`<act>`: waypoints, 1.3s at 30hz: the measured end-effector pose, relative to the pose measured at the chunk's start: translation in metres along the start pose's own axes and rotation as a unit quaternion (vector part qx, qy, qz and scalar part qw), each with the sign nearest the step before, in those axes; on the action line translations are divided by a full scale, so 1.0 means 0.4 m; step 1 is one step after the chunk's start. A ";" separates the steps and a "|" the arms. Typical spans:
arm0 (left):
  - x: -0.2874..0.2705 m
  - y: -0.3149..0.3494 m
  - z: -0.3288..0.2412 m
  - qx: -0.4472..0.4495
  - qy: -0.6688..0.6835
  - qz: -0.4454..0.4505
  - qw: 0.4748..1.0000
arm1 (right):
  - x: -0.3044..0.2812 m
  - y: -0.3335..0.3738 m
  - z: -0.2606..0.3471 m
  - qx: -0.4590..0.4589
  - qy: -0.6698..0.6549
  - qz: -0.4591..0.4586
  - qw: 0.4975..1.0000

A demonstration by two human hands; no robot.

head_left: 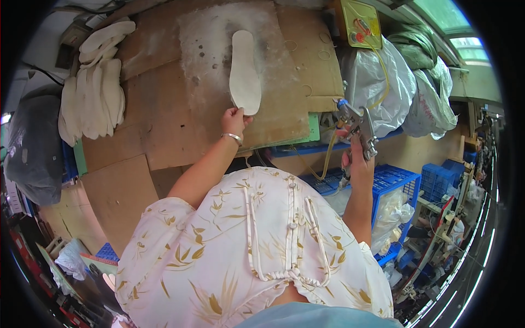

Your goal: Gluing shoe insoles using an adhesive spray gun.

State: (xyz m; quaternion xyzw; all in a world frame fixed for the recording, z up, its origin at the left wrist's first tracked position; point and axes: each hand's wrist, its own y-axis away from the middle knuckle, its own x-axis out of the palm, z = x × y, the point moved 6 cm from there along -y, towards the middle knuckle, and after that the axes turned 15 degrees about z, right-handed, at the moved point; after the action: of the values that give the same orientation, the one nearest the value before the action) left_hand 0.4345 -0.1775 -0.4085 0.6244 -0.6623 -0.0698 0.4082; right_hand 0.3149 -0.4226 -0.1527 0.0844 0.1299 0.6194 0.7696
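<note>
My left hand (235,121) pinches the heel end of a white insole (245,74), which lies lengthwise on the cardboard-covered table (158,115). Around the insole the cardboard carries a whitish, spattered film. Off the table's right edge, my right hand (356,156) is wrapped round a metal spray gun (358,123) with a blue part on it. A yellowish hose (330,153) hangs near the gun. Part of the gun's handle is hidden behind my fingers.
Several white insoles (95,98) are stacked at the table's left, beside a dark plastic bag (35,147). A yellow can (361,24) with a thin tube stands at the back right, near a silvery plastic bag (377,76). Blue crates (396,177) sit low on the right.
</note>
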 end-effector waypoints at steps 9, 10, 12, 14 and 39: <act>-0.016 0.024 0.050 -0.111 -0.115 0.069 0.985 | 0.253 -0.154 0.039 -0.025 0.121 0.101 0.987; -0.017 0.022 0.047 -0.120 -0.141 0.081 0.979 | 0.269 -0.174 0.039 -0.052 0.131 0.096 0.985; -0.031 0.015 0.047 -0.121 -0.144 0.084 0.978 | 0.300 -0.219 0.039 -0.088 0.150 0.086 0.981; -0.036 0.013 0.046 -0.122 -0.149 0.086 0.978 | 0.315 -0.240 0.055 -0.125 0.168 0.076 0.975; -0.038 0.003 0.047 -0.129 -0.189 0.120 0.966 | 0.338 -0.255 0.012 -0.032 0.205 0.100 0.973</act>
State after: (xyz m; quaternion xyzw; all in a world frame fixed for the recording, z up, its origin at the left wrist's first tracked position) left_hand 0.4199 -0.1716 -0.4269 0.4578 -0.7830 -0.2221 0.3578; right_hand 0.4382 -0.3131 -0.1909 -0.0563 0.2562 0.7012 0.6630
